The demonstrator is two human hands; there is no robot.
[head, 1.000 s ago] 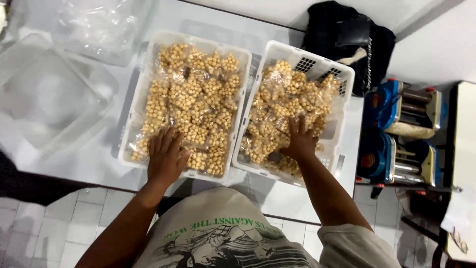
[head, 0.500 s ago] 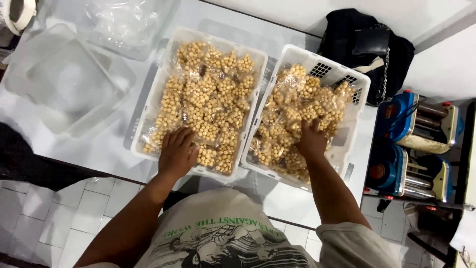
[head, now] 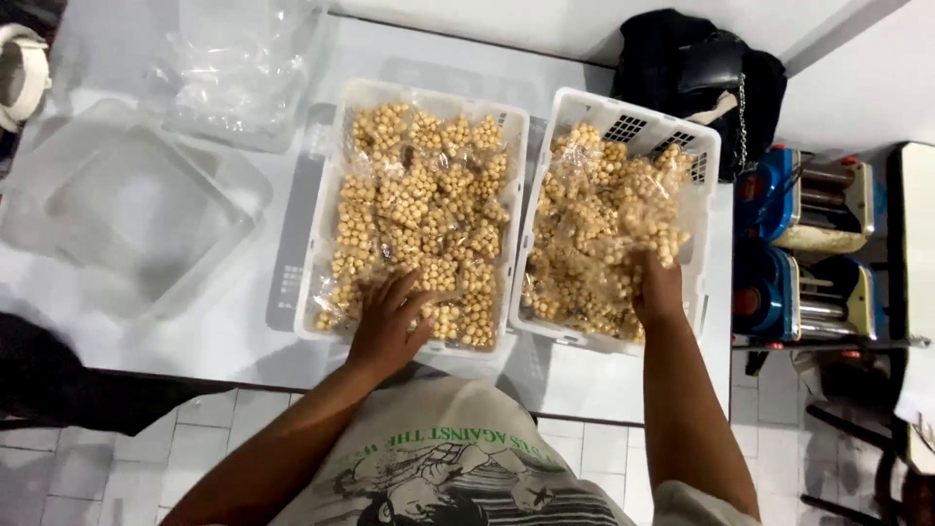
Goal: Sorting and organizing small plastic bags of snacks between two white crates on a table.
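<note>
On a pale grey table (head: 243, 331) stand two white slotted plastic crates side by side, both filled with small clear plastic packets of round tan snack balls. The left hand (head: 388, 326) lies flat and spread, fingers apart, on the packets at the near end of the left crate (head: 326, 209), pressing on them rather than gripping any one. The right hand (head: 658, 287) is in the near right part of the right crate (head: 628, 112), its fingers curled closed around one clear packet of snack balls (head: 651, 226), which stands raised a little above the heap beneath it. The two crates nearly touch along their long sides. To the left of them lie a large clear plastic lid (head: 127, 209) and, farther back, a crumpled pile of clear plastic bags (head: 234, 68). Behind the right crate sits a black bag (head: 682, 58), and to the right of the table stand blue and silver sealing machines (head: 804, 244).
</note>
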